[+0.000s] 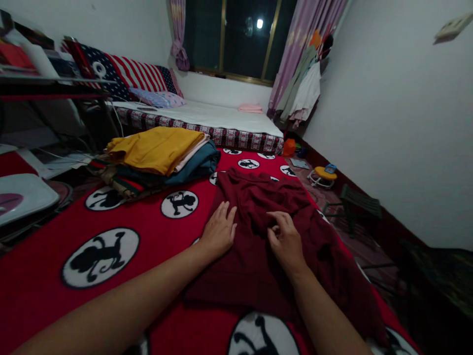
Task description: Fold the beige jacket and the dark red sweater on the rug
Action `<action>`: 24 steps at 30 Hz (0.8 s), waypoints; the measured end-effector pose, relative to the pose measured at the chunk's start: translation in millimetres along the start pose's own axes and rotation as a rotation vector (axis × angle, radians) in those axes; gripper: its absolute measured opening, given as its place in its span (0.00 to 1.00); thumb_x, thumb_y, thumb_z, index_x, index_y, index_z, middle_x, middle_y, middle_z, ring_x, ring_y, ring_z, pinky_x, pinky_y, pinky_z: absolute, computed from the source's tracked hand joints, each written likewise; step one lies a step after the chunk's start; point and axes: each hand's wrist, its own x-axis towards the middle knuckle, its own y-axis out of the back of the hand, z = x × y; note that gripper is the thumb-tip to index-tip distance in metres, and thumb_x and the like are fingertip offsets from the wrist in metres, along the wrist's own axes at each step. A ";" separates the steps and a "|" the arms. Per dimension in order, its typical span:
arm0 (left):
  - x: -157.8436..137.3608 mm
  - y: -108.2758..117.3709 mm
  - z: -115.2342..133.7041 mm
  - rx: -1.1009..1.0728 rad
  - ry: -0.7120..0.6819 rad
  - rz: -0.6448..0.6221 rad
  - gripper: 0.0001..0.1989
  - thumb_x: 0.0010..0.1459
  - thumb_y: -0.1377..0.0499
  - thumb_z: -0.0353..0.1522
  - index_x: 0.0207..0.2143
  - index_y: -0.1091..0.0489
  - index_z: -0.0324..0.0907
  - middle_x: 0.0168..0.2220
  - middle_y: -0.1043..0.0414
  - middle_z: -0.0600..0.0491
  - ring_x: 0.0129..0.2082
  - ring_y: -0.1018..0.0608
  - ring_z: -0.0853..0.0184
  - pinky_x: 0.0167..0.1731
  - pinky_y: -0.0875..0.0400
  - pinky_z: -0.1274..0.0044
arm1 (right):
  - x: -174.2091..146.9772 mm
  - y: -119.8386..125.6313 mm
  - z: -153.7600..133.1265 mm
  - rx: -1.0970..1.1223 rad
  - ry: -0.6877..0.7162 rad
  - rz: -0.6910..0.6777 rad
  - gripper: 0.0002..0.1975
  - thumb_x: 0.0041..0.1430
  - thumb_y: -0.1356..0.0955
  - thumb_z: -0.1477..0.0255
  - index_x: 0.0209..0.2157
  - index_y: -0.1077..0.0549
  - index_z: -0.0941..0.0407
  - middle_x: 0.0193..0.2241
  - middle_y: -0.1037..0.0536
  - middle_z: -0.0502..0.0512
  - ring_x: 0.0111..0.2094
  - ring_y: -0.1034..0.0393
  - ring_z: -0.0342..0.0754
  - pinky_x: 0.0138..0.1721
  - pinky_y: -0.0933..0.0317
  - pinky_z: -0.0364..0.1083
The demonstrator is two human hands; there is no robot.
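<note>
A dark red long-sleeved garment [254,276] lies spread and wrinkled on a red blanket [162,266] patterned with black figures in white circles. My left hand [219,230] rests flat on the garment's left side, fingers stretched out. Over its middle, my right hand [287,241] has its fingers curled towards the thumb, closed on a fold of the cloth. The fingertips partly hide that fold. One sleeve-like part trails to the lower right, passing under my right forearm. Beyond my left hand is a stack of folded clothes, with a yellow garment [157,148] on top and a teal one [201,162] beneath.
Behind the blanket stands a bed [207,116] below a dark window. A cluttered desk [55,86] is at the left, near a white stool-like seat [22,197]. Along the right wall are a small yellow stool [325,172], a dark folding stool [360,201] and hanging clothes [306,88].
</note>
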 end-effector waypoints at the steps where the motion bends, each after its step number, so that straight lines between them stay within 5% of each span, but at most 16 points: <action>1: -2.2 -3.8 -1.5 0.002 -0.015 0.001 0.26 0.62 0.49 0.31 0.62 0.43 0.36 0.65 0.48 0.38 0.65 0.44 0.52 0.62 0.45 0.63 | 1.8 -0.5 5.8 -0.075 -0.032 -0.019 0.21 0.53 0.36 0.77 0.50 0.31 0.52 0.48 0.31 0.56 0.32 0.29 0.44 0.35 0.33 0.46; 4: -6.4 -5.1 -2.5 -0.003 -0.029 -0.003 0.28 0.63 0.49 0.32 0.64 0.47 0.36 0.65 0.49 0.38 0.66 0.45 0.52 0.62 0.45 0.62 | 5.5 -4.3 12.9 -0.230 -0.044 -0.119 0.24 0.53 0.36 0.78 0.53 0.33 0.52 0.49 0.31 0.56 0.33 0.29 0.45 0.35 0.33 0.46; 8: -5.5 -2.5 -1.3 -0.015 -0.002 -0.011 0.30 0.63 0.49 0.34 0.65 0.50 0.32 0.65 0.50 0.34 0.66 0.45 0.51 0.62 0.45 0.62 | 13.6 -6.9 7.0 -0.371 -0.024 -0.216 0.15 0.56 0.39 0.79 0.43 0.27 0.55 0.42 0.27 0.55 0.33 0.28 0.46 0.34 0.36 0.44; 14: -5.5 -2.3 -0.4 -0.001 0.022 0.000 0.33 0.62 0.46 0.36 0.65 0.51 0.32 0.66 0.52 0.34 0.67 0.48 0.49 0.62 0.46 0.61 | 49.3 32.4 13.4 -0.543 -0.051 -0.166 0.10 0.55 0.36 0.75 0.36 0.25 0.55 0.37 0.24 0.55 0.37 0.27 0.49 0.36 0.38 0.44; 18: -6.0 -2.6 1.7 0.017 0.030 -0.003 0.33 0.61 0.46 0.39 0.65 0.49 0.33 0.66 0.50 0.34 0.67 0.48 0.49 0.63 0.49 0.60 | 82.5 53.0 13.6 -0.833 -0.219 -0.440 0.09 0.52 0.35 0.74 0.32 0.22 0.54 0.35 0.22 0.60 0.37 0.26 0.55 0.34 0.39 0.47; 20: -6.0 -3.3 2.0 0.019 0.031 -0.011 0.33 0.61 0.46 0.40 0.65 0.47 0.34 0.65 0.49 0.35 0.66 0.48 0.49 0.63 0.49 0.59 | 99.8 47.6 11.1 -0.875 -0.212 -0.469 0.10 0.53 0.35 0.74 0.34 0.22 0.55 0.39 0.23 0.62 0.39 0.26 0.57 0.35 0.39 0.48; 24: -6.2 -4.5 1.0 0.013 0.023 -0.032 0.32 0.62 0.47 0.42 0.64 0.44 0.37 0.65 0.48 0.36 0.66 0.47 0.49 0.63 0.50 0.58 | 131.2 11.2 14.4 -0.771 -0.090 -0.290 0.15 0.58 0.36 0.69 0.46 0.25 0.55 0.48 0.26 0.61 0.48 0.30 0.56 0.41 0.37 0.49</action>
